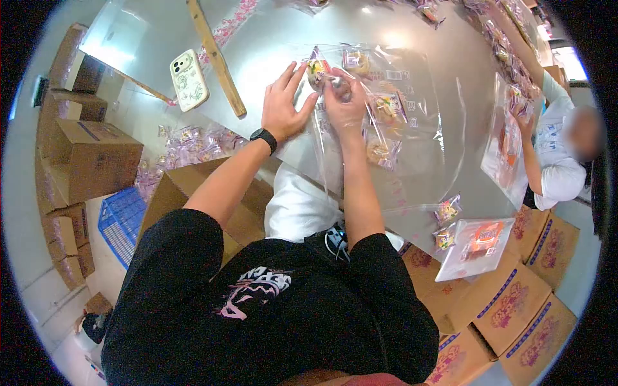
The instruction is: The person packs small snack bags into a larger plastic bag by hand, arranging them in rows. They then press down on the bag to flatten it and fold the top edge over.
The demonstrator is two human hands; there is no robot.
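My left hand [286, 106], with a dark watch at its wrist, lies flat on the metal table with its fingers spread, near the edge of a large clear plastic bag [421, 135]. Beside it, my right hand [344, 106] is inside or under the clear plastic, its fingers curled around a small wrapped snack packet [340, 90], partly hidden by the fingers. Another snack packet [315, 67] lies between the fingertips of both hands. Several more wrapped snack packets [389, 108] lie in the bag to the right of my right hand.
A phone [189, 80] and a wooden strip [217, 61] lie at the left. A heap of packets [199, 143] is beyond the table's left edge. A stack of printed bags [476, 248] sits at the right corner, near cardboard boxes [515, 299]. A co-worker [553, 141] handles packets at right.
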